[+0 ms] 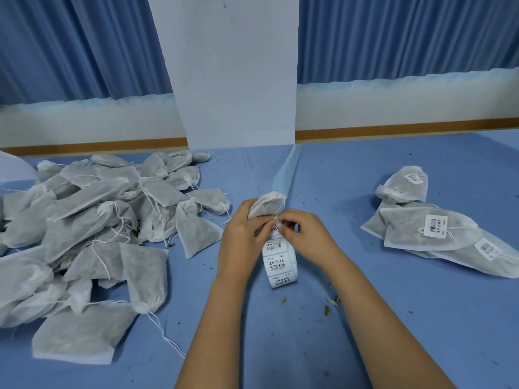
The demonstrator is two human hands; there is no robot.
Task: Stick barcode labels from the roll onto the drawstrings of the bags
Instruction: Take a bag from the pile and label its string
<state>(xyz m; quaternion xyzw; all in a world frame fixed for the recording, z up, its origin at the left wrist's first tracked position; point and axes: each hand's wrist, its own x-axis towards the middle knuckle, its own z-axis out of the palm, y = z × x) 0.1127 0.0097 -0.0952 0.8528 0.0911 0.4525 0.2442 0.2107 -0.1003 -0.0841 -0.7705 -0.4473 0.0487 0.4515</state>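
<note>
My left hand (241, 234) grips a small grey drawstring bag (265, 204) held up above the table's middle. My right hand (302, 234) pinches a white barcode label (275, 227) at the bag's neck, right against my left fingertips. The bag's drawstring is hidden between the fingers. Just below both hands lies the label roll (279, 262), its strip of printed barcode labels running toward me on the blue table cloth (365, 290).
A big heap of unlabelled grey bags (92, 228) with loose strings covers the left side. Several labelled bags (429, 228) lie at the right. A white pillar (236, 74) and blue curtains stand behind. Dry crumbs (331, 303) dot the cloth.
</note>
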